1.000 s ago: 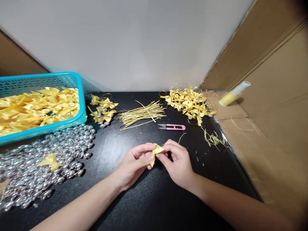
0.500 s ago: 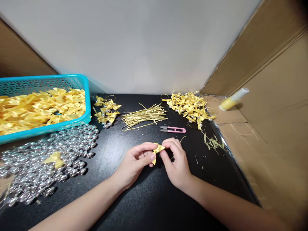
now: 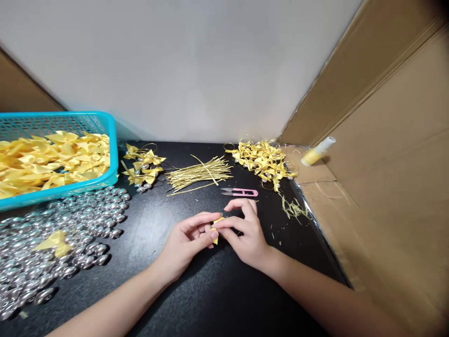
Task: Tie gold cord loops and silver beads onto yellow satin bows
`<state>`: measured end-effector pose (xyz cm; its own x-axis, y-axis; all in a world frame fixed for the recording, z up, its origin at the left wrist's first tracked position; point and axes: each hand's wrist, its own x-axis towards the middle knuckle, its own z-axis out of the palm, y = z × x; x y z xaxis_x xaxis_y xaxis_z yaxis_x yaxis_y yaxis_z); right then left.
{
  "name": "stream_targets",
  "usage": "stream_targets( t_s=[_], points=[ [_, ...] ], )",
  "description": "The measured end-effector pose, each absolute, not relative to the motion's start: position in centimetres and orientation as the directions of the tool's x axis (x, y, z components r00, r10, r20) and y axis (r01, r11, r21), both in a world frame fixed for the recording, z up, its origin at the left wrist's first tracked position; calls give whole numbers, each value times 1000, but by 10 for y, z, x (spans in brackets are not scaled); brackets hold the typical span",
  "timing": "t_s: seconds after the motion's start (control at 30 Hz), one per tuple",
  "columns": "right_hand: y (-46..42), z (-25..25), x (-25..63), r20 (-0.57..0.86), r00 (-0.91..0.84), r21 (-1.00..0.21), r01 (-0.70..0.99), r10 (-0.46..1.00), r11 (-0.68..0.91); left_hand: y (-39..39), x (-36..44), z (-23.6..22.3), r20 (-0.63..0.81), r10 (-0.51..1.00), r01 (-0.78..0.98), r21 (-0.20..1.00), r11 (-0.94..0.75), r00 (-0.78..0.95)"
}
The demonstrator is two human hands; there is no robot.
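Observation:
Between the thumb and fingers of my left hand point(image 3: 191, 239) is a small yellow ribbon bow point(image 3: 215, 240). My right hand point(image 3: 247, 231) pinches at the same bow from the right, its index finger raised and bent. Its fingers cover most of the bow, so only small yellow parts show. A thin strand shows by the right fingers, partly hidden. Just beyond the hands lie pink-handled thread snips point(image 3: 242, 192), blades pointing left. Behind them is a loose bundle of gold ties point(image 3: 199, 174).
A turquoise basket point(image 3: 112, 150) of yellow bows stands left. Silver beads point(image 3: 84, 234) spread before it, with one loose bow point(image 3: 56, 242) on top. Bows with beads and gold loops form a small group point(image 3: 143, 164) and a larger pile point(image 3: 263, 159). Trimmings point(image 3: 294, 208) and a roll point(image 3: 317, 151) lie right.
My right hand has shifted its fingers over the bow, and its index finger has lifted. The bow is now more covered. The whole view has moved slightly to the right.

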<state>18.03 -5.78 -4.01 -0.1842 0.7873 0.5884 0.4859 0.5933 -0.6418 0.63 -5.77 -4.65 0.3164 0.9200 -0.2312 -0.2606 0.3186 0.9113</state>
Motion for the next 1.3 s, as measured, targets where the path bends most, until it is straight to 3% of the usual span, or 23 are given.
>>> stream_targets(
  t_s=[0.2,0.33,0.43,0.53,0.7,0.83,0.93,1.3],
  points=[
    [-54,-34,187,501,-377,-631,457,779,627,-54,4,-51,-207,899,-245,916,316,385],
    [-56,-26,185,414,-310,-774,375,856,510,-53,5,-50,-172,894,-235,929,288,415],
    [-57,-20,181,349,-269,-893,193,897,406,-53,7,-51,-151,897,-248,930,271,415],
    [-56,-16,180,299,-292,-940,76,908,334,-53,8,-54,-128,897,-256,933,254,424],
    [-50,-18,189,263,-291,-923,202,920,328,-52,8,-55,-167,908,-251,927,277,384],
    [-44,-19,196,394,-347,-831,262,851,491,-51,9,-55,-201,907,-287,904,317,370],
    [-42,-20,195,400,-382,-772,350,833,531,-50,9,-57,-225,901,-322,879,353,372],
    [-44,-22,193,351,-464,-751,379,814,540,-50,9,-52,-176,872,-214,930,300,456]
  ],
)
